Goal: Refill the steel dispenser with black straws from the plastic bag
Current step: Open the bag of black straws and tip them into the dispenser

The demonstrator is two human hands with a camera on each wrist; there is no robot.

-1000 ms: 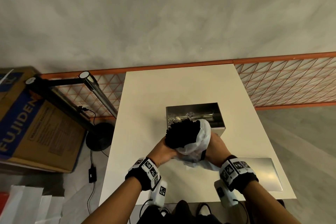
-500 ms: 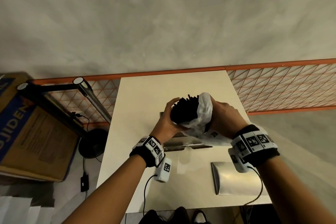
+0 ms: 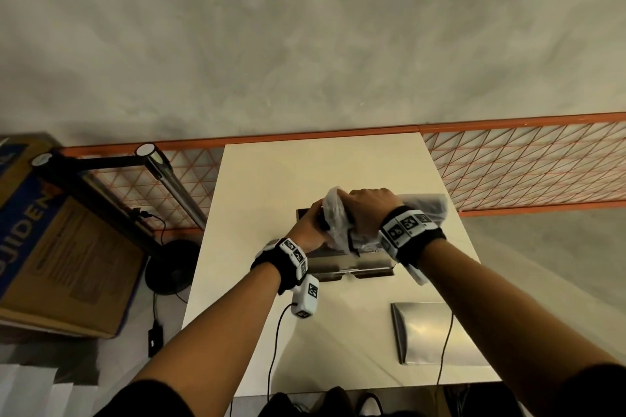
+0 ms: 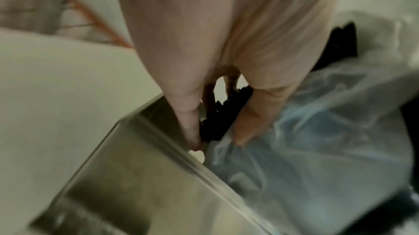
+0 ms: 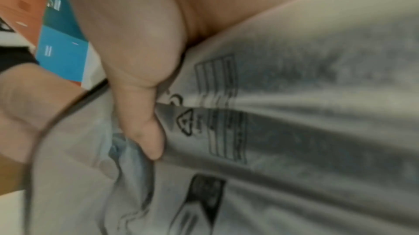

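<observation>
Over the open steel dispenser (image 3: 352, 266) on the white table (image 3: 305, 173), both hands hold the clear plastic bag (image 3: 423, 210) of black straws on its side, bottom pointing right. My left hand (image 3: 310, 223) is at the bag's mouth, finger and thumb curled round the black straw ends (image 4: 226, 113) just inside the dispenser's wall (image 4: 136, 176). My right hand (image 3: 367, 210) grips the bag's middle from above; its thumb (image 5: 145, 127) presses into the printed plastic (image 5: 283, 113). Most of the straws and the dispenser's inside are hidden by hands and bag.
The dispenser's steel lid (image 3: 437, 332) lies flat on the table near the front right. An orange mesh fence (image 3: 525, 166) runs behind the table. Left of the table stand a black pole stand (image 3: 101, 186) and a cardboard box (image 3: 61, 247). Wrist cables hang over the table front.
Both hands carried the bag away from my body and over the dispenser. It turned from mouth-up to lying sideways, bottom to the right, with the straw ends now down in the dispenser.
</observation>
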